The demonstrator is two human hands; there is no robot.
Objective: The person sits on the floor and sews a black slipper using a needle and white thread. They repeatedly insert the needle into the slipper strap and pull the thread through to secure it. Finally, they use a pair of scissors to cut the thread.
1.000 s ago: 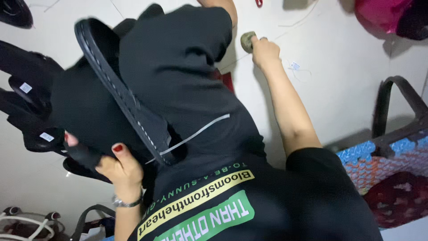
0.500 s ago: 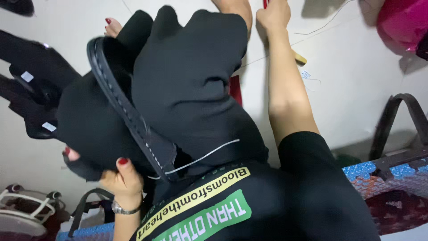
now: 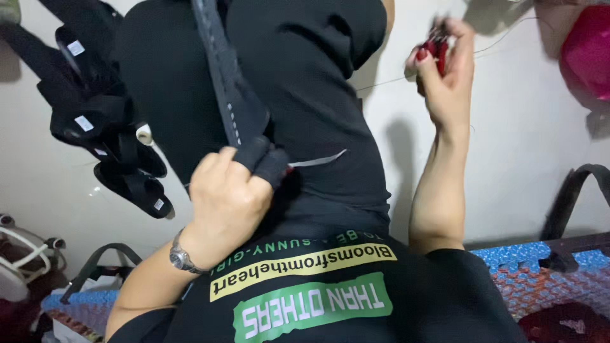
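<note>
A large black fabric piece (image 3: 298,82) lies draped over my lap, with a black strap (image 3: 222,82) with small holes running down its front. My left hand (image 3: 232,197), a watch on its wrist, grips the lower end of the strap and the fabric under it. My right hand (image 3: 445,82) is raised to the right of the fabric, closed on a small red tool (image 3: 437,47); what kind of tool I cannot tell. A thin thread (image 3: 387,81) runs from that hand toward the fabric.
A pile of black strap pieces with white tags (image 3: 101,127) lies on the pale floor (image 3: 527,140) at left. Woven blue-and-red baskets with black handles stand at lower right (image 3: 546,267) and lower left (image 3: 76,305). A pink object (image 3: 588,51) sits top right.
My right hand has come up off the floor and now holds the red tool in the air. My left hand has shifted its grip to the strap's end, and the fabric sits higher.
</note>
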